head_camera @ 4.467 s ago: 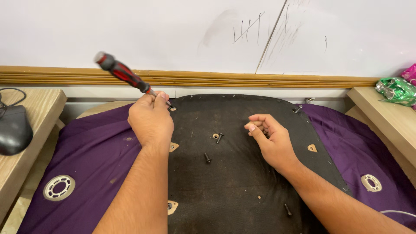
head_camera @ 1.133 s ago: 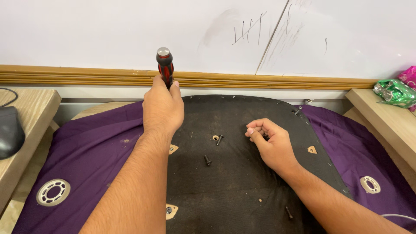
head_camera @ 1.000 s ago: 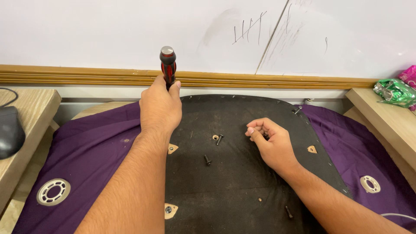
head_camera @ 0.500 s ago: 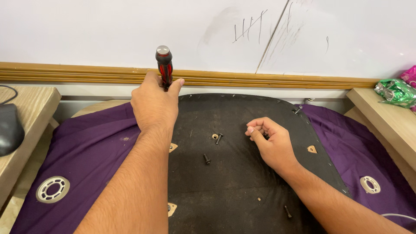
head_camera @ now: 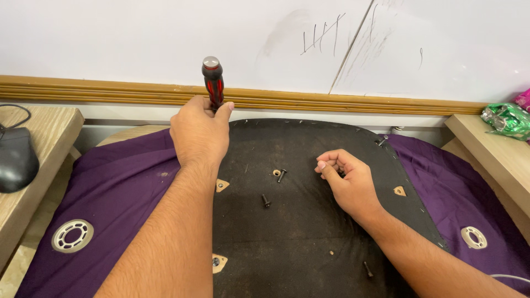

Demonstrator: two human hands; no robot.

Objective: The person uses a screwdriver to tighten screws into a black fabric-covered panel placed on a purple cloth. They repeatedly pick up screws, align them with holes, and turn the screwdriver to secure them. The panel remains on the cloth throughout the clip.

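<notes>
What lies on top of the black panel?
On the black panel lie loose dark screws, and the right hand rests curled on it. The left hand covers the screwdriver tip.

Screwdriver (head_camera: 213,81), red and black handle: one. Loose dark screws on the black panel (head_camera: 309,243): three clearly seen — (head_camera: 281,175), (head_camera: 265,201), (head_camera: 367,269); a fourth near the far right edge (head_camera: 382,141). White ring fittings on the purple cloth (head_camera: 110,187): two — (head_camera: 72,235), (head_camera: 474,237). Computer mouse (head_camera: 16,160): one. Green wrapper (head_camera: 507,120): one.

Bright, even indoor light, soft faint shadows, sharp focus, slight wide-angle stretch at the edges
</notes>
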